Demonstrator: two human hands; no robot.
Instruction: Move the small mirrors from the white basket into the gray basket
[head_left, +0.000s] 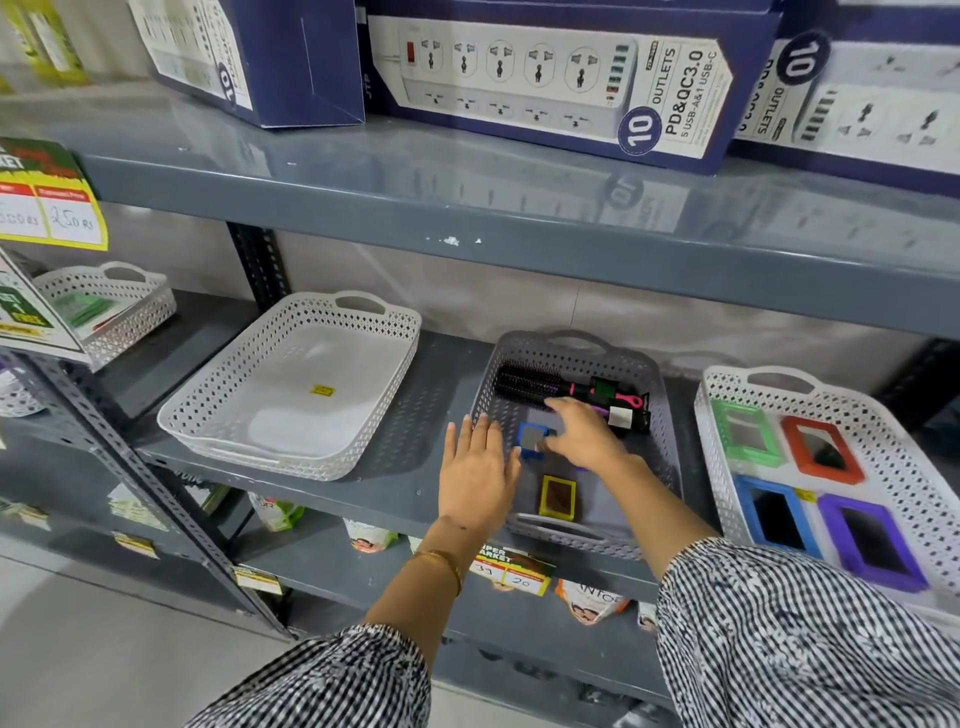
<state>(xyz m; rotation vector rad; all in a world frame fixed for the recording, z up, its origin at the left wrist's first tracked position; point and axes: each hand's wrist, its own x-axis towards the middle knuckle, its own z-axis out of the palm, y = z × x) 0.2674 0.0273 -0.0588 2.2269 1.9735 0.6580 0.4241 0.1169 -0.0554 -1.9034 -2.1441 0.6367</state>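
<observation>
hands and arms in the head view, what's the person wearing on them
Both arms wear loose sleeves in a fine black-and-white check, ending short of the wrists. The left hand has a thin gold bangle on its wrist. The right hand shows no jewellery, and neither hand is gloved.

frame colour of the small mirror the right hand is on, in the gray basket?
Blue, on the small mirror at the right hand in the gray basket; head view.

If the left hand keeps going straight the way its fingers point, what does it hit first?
Probably the gray basket: the left hand lies flat, fingers pointing up-shelf along its left wall, beside the blue mirror. Depth is unclear; it may pass just outside the wall instead.
</observation>
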